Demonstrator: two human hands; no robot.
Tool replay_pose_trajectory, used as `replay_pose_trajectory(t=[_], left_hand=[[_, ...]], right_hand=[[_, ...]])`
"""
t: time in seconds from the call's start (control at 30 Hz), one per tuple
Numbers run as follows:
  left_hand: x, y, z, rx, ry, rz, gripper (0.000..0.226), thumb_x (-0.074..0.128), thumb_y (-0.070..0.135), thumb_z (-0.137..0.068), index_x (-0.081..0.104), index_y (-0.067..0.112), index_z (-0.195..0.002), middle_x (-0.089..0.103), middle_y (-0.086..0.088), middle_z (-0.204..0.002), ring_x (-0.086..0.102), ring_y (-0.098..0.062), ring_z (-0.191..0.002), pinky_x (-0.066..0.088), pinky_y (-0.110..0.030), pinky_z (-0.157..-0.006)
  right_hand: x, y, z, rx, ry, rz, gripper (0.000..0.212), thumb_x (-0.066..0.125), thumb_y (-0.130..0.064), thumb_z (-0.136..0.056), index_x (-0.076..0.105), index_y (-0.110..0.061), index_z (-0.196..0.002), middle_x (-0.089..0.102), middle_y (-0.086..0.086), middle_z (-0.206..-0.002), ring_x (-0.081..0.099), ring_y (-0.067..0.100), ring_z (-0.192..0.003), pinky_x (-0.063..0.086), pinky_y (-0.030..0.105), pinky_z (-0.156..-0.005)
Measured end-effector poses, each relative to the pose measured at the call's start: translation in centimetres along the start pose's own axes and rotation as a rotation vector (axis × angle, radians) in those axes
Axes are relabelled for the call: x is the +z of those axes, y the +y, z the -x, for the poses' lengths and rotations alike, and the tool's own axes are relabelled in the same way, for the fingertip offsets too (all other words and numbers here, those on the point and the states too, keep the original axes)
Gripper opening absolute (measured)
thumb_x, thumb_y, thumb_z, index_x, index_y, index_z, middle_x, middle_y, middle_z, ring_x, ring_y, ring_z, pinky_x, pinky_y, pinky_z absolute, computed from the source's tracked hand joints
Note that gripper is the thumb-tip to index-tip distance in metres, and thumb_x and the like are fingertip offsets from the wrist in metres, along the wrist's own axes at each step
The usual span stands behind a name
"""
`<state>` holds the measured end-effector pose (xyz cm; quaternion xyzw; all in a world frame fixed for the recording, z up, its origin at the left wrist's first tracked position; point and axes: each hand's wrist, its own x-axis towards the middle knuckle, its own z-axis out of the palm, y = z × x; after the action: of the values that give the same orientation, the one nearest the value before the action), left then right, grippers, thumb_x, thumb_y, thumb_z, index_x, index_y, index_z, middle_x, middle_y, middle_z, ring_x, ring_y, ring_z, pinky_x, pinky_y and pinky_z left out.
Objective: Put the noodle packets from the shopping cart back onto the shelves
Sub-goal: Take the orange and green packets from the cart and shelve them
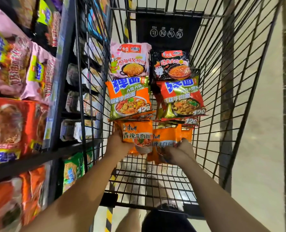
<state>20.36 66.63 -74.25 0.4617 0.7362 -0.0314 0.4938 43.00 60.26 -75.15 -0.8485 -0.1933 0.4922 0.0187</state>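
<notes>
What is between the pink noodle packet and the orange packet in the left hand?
In the head view, a green-and-orange packet lies between the pink packet and the orange packet held by the left hand.

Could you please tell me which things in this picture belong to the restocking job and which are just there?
Belong to the job:
- orange packets, held by left hand and right hand
- pink packet
- black packet
- two orange-and-green stacks
- shopping cart
- shelves

Just there:
- warning label
- floor

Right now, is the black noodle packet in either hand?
No. The black noodle packet lies at the far end of the cart, while the left hand and right hand each grip an orange packet.
</notes>
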Motion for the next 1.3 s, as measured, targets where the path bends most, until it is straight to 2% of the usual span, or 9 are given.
replay_pose_trajectory(t=[0.13, 0.3, 0.57, 0.67, 0.8, 0.87, 1.03, 1.23, 1.3], left_hand=[[0.4, -0.9, -1.1, -0.06, -0.034, 0.078, 0.046, 0.093, 0.022, -0.069, 0.066, 0.03, -0.105, 0.071, -0.003, -0.114, 0.068, -0.021, -0.103, 0.055, -0.031, -0.087], [1.3, -1.3, -1.6, 0.017, -0.098, 0.077, 0.062, 0.094, 0.022, -0.068, 0.055, 0.037, -0.114, 0.067, -0.003, -0.128, 0.062, -0.025, -0.119, 0.049, -0.044, -0.105], [0.7, -0.7, 0.0, 0.082, -0.122, 0.149, 0.07, 0.083, 0.022, -0.083, 0.043, 0.02, -0.14, 0.063, 0.004, -0.122, 0.059, -0.018, -0.113, 0.044, -0.031, -0.094], [-0.8, -0.2, 1.8, 0.071, -0.128, 0.159, 0.064, 0.085, 0.042, -0.079, 0.048, 0.025, -0.129, 0.067, 0.006, -0.116, 0.067, -0.02, -0.105, 0.057, -0.043, -0.091], [-2.8, 0.2, 5.0, 0.128, -0.129, 0.221, 0.074, 0.091, 0.05, -0.066, 0.054, 0.029, -0.127, 0.071, -0.002, -0.118, 0.071, -0.026, -0.106, 0.058, -0.05, -0.093], [-3.5, 0.1, 5.9, 0.185, -0.134, 0.257, 0.095, 0.095, 0.057, -0.056, 0.052, 0.022, -0.133, 0.069, -0.004, -0.125, 0.066, -0.028, -0.118, 0.055, -0.048, -0.099], [-7.1, 3.1, 12.4, 0.338, -0.145, 0.33, 0.06, 0.087, 0.015, -0.076, 0.048, 0.022, -0.122, 0.068, 0.003, -0.115, 0.065, -0.007, -0.103, 0.052, -0.032, -0.097], [-12.2, 6.7, 21.4, 0.582, -0.074, 0.356, 0.047, 0.08, 0.003, -0.083, 0.051, 0.025, -0.112, 0.067, 0.009, -0.103, 0.067, 0.014, -0.077, 0.052, -0.008, -0.068], [-14.4, 7.5, 24.7, 0.636, -0.056, 0.385, 0.053, 0.084, 0.008, -0.079, 0.051, 0.023, -0.118, 0.069, 0.007, -0.106, 0.07, 0.008, -0.088, 0.056, -0.013, -0.072]], right_hand=[[0.1, -0.3, -0.1, 0.025, -0.1, 0.007, 0.05, 0.084, -0.038, -0.083, 0.057, -0.01, -0.115, 0.069, 0.011, -0.111, 0.065, 0.019, -0.07, 0.048, 0.022, -0.042], [0.7, 0.3, -0.4, -0.066, -0.094, 0.093, 0.047, 0.074, -0.038, -0.092, 0.049, -0.013, -0.122, 0.066, 0.012, -0.122, 0.062, 0.031, -0.1, 0.049, 0.033, -0.079], [-0.9, -0.2, 2.9, -0.253, -0.043, 0.066, 0.038, 0.07, -0.029, -0.095, 0.04, -0.013, -0.113, 0.059, 0.004, -0.1, 0.058, 0.023, -0.078, 0.047, 0.028, -0.06], [-2.6, -0.5, 5.2, -0.321, -0.033, 0.038, 0.042, 0.071, -0.029, -0.095, 0.043, -0.012, -0.121, 0.063, 0.005, -0.104, 0.063, 0.03, -0.089, 0.053, 0.037, -0.078], [-5.3, -0.9, 8.7, -0.387, 0.027, 0.011, 0.045, 0.072, -0.029, -0.093, 0.044, -0.018, -0.126, 0.066, 0.006, -0.109, 0.065, 0.028, -0.089, 0.056, 0.035, -0.079], [-6.6, -1.1, 10.5, -0.419, 0.068, 0.003, 0.051, 0.074, -0.031, -0.092, 0.043, -0.02, -0.131, 0.068, 0.007, -0.113, 0.067, 0.03, -0.095, 0.058, 0.043, -0.086], [-10.0, -1.4, 16.3, -0.497, 0.156, -0.051, 0.054, 0.076, -0.032, -0.09, 0.045, -0.02, -0.133, 0.068, 0.005, -0.112, 0.067, 0.033, -0.103, 0.055, 0.045, -0.092], [-15.1, -2.2, 24.9, -0.592, 0.272, -0.152, 0.05, 0.08, -0.034, -0.085, 0.049, -0.023, -0.123, 0.068, 0.005, -0.113, 0.066, 0.029, -0.105, 0.054, 0.045, -0.095], [-16.9, -2.4, 28.3, -0.682, 0.302, -0.219, 0.051, 0.081, -0.033, -0.084, 0.047, -0.027, -0.122, 0.067, 0.002, -0.113, 0.066, 0.027, -0.103, 0.055, 0.043, -0.093]])
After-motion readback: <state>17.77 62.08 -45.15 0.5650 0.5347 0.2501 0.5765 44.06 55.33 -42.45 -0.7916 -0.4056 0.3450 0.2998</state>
